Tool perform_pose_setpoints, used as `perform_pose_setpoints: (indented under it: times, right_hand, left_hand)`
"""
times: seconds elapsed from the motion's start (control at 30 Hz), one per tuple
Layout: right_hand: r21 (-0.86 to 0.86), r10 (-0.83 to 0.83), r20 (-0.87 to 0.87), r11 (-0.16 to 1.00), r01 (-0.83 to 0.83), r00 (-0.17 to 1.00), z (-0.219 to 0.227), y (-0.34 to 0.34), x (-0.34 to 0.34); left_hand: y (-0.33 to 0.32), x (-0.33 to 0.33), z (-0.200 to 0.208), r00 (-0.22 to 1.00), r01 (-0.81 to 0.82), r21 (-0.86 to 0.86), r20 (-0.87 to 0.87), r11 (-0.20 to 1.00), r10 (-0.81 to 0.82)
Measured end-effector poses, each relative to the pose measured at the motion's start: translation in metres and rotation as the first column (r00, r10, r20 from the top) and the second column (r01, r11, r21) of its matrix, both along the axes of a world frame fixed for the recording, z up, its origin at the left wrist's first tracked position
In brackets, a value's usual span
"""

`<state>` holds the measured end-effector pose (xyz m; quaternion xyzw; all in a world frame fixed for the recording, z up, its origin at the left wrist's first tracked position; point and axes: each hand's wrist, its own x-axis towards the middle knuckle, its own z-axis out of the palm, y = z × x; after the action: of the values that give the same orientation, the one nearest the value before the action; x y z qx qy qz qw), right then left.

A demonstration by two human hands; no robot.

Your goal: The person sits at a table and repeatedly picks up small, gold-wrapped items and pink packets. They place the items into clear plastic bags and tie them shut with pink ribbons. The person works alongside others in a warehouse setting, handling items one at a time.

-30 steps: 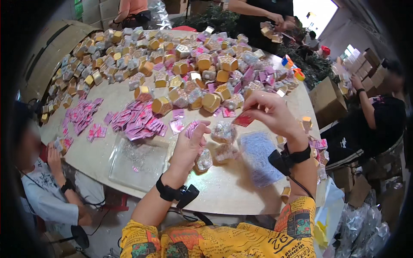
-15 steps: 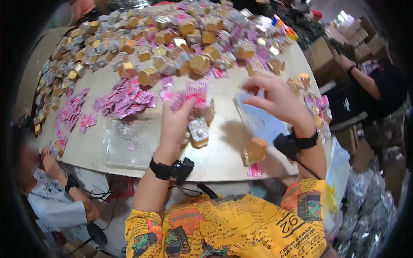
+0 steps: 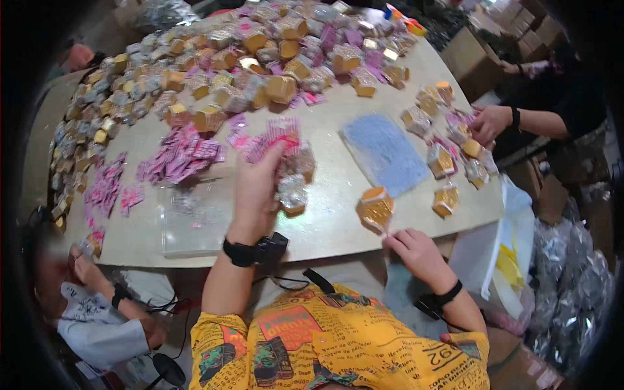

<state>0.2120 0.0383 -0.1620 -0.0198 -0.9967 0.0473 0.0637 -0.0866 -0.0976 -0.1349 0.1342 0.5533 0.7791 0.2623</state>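
My left hand (image 3: 258,179) is closed on several pink-and-white striped packets (image 3: 283,130) above the middle of the table. Just right of its fingers and wrist stand small gold-based containers (image 3: 292,194) in clear film. At the table's near edge, my right hand (image 3: 419,257) pinches the narrow, twisted-looking end of a gold container (image 3: 376,209) in clear wrap; the fingers hide that tip. A pad of light blue film sheets (image 3: 385,153) lies beyond it. Left of my left hand are a clear shallow tray (image 3: 188,237) and a heap of pink packets (image 3: 179,153).
A large pile of wrapped gold-based containers (image 3: 281,89) covers the far side. More stand at the right, where a co-worker's hand (image 3: 491,122) touches them. Another co-worker's hand (image 3: 88,270) is at the left edge. A white plastic bag (image 3: 478,247) hangs at the near right.
My right hand has come down from above the blue film to the near edge and grips the gold container's end. A co-worker's hand has reached the containers at the right.
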Motion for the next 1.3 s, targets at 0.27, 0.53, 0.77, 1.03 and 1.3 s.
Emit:
perform_pose_setpoints:
  times: [0.27, 0.53, 0.77, 1.03, 1.3]
  right_hand:
    - [-0.218, 0.133, -0.303, 0.954, -0.204, 0.944, 0.11, -0.003, -0.09]
    - [-0.19, 0.138, -0.38, 0.956, -0.223, 0.915, 0.106, -0.02, -0.183]
    - [-0.129, 0.181, -0.347, 0.963, -0.237, 0.921, 0.093, -0.001, -0.192]
    - [-0.32, 0.297, -0.253, 0.873, -0.369, 0.921, 0.108, -0.006, -0.196]
    - [-0.604, 0.163, -0.195, 0.757, -0.25, 0.967, 0.093, -0.011, -0.216]
  left_hand:
    - [-0.004, 0.011, -0.001, 0.97, 0.207, 0.02, -0.135, 0.978, -0.202]
    - [-0.006, 0.007, -0.02, 0.797, 0.093, -0.112, -0.588, 0.989, -0.142]
    - [-0.011, 0.007, -0.01, 0.789, 0.124, -0.116, -0.59, 0.986, -0.168]
    - [-0.016, -0.008, -0.016, 0.86, 0.496, 0.127, -0.211, 0.859, -0.465]
    - [-0.009, -0.011, -0.024, 0.796, 0.6, 0.082, -0.167, 0.796, -0.582]
